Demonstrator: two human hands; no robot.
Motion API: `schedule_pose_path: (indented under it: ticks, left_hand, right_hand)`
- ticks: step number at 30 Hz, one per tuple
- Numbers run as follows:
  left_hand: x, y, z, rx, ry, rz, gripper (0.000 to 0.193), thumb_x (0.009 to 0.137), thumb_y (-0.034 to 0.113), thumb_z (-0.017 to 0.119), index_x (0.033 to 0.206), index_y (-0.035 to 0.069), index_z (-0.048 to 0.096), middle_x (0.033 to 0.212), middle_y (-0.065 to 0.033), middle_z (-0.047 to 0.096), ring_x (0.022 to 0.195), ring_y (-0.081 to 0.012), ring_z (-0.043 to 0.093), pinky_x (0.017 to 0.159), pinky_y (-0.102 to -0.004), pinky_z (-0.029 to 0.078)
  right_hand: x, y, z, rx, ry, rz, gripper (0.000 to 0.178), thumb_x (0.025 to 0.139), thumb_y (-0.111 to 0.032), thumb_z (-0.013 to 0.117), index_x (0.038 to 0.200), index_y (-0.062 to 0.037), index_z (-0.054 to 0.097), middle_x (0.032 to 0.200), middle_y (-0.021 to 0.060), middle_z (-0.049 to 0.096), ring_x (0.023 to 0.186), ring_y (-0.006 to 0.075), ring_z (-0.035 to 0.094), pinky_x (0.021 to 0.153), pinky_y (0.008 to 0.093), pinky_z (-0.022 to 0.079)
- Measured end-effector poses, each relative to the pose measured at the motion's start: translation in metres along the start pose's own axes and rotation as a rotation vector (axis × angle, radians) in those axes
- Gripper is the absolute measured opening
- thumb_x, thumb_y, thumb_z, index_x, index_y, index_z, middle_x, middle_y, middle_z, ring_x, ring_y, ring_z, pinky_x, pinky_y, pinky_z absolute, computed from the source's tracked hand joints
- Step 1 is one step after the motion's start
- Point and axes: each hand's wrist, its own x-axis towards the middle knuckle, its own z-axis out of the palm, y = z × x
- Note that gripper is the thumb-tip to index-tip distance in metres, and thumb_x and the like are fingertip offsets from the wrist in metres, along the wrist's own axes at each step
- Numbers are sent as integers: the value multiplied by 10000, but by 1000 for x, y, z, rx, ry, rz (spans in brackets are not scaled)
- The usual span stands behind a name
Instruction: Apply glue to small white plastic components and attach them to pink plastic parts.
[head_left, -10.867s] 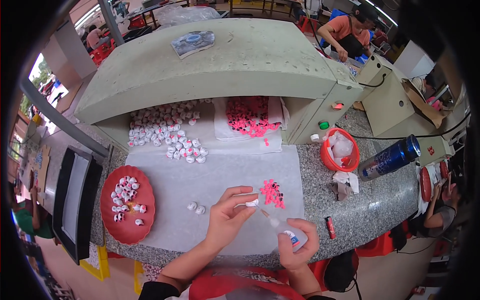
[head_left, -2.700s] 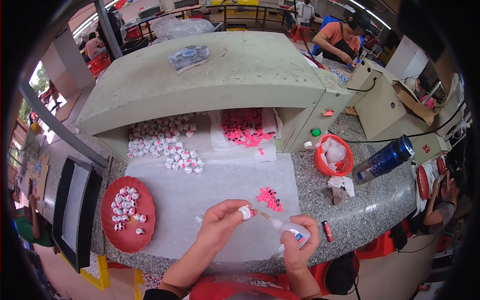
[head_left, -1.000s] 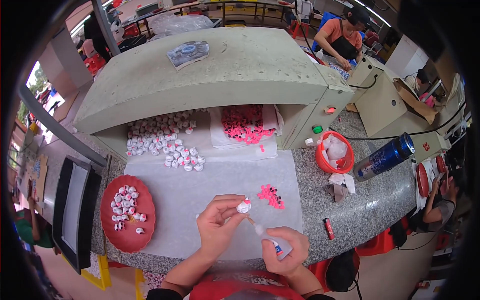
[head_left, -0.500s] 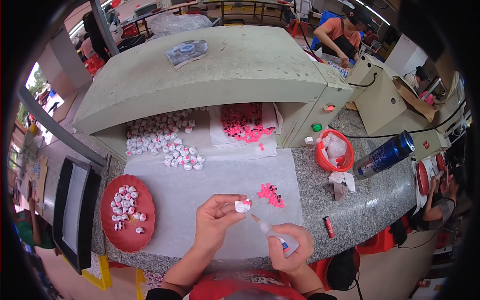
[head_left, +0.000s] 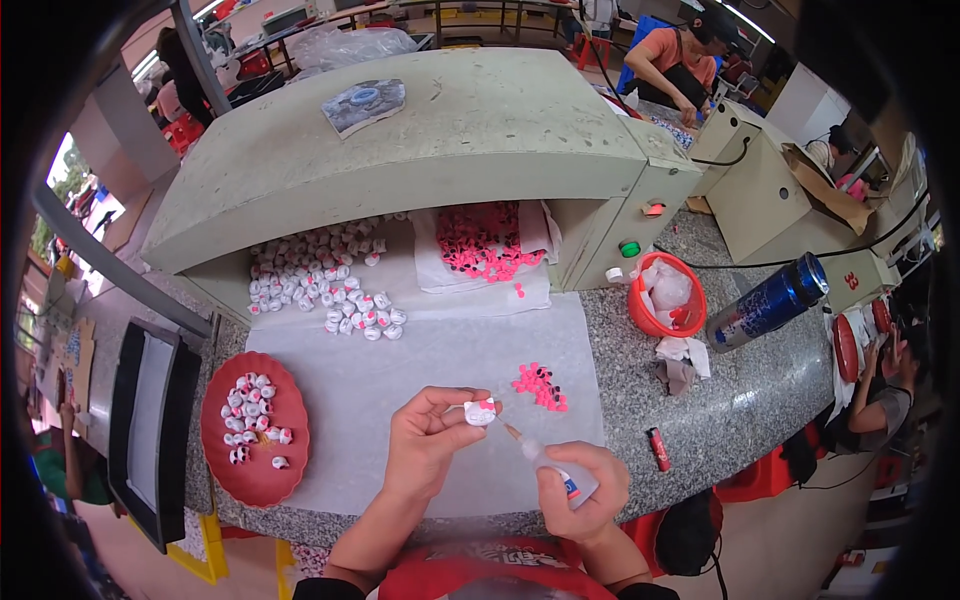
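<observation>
Between the thumb and fingers of my left hand [head_left: 425,435] is a small white cat-head figurine [head_left: 479,413] with a pink bow piece on it. My right hand [head_left: 585,492] grips a translucent glue bottle [head_left: 563,470], its thin needle tip pointing up-left at the figurine's right side. Whether the tip touches it I cannot tell. Just beyond my hands, a small pile of pink and black pieces [head_left: 541,387] lies on the white paper sheet [head_left: 350,400]. At left stands a scalloped red tray [head_left: 222,440] with several white heads in it.
A pale green metal hood [head_left: 420,130] spans the back; under it lie many white heads [head_left: 310,275] and a heap of pink pieces [head_left: 490,245]. To the right are a red basket [head_left: 637,318], a blue flask [head_left: 765,305] and a red tube [head_left: 658,450]. A co-worker [head_left: 675,60] sits behind.
The figurine has turned in my left fingers, showing more of its face and bow. The bottle's tip has shifted slightly to the right side of it.
</observation>
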Motion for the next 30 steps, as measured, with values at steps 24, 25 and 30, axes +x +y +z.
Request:
schedule_pose_path:
  ticks: [24, 25, 30]
  left_hand:
    - [-2, -2, -23, 79, 138, 32, 325, 677, -151, 560, 975, -25, 527, 1012, -154, 572, 923, -286, 587, 827, -348, 474]
    - [-3, -3, -24, 83, 149, 31, 324, 677, -150, 560, 975, -25, 526, 1012, -154, 572, 923, -285, 587, 827, -348, 474]
    - [-1, -7, -24, 87, 153, 13, 319, 682, -145, 561, 975, -26, 526, 1011, -154, 572, 919, -282, 590, 823, -345, 476]
  right_hand:
    - [-11, 130, 48, -660, -329, 346, 167, 684, -90, 644, 825, -7, 609, 774, 102, 620, 668, 210, 622, 529, 292, 479]
    - [-9, 130, 48, -656, -329, 344, 167, 684, -90, 644, 825, -7, 609, 774, 102, 620, 668, 210, 622, 529, 292, 479]
    - [-3, 124, 28, -440, -418, 572, 188, 649, -121, 675, 788, -11, 610, 800, 125, 620, 681, 262, 612, 600, 347, 483]
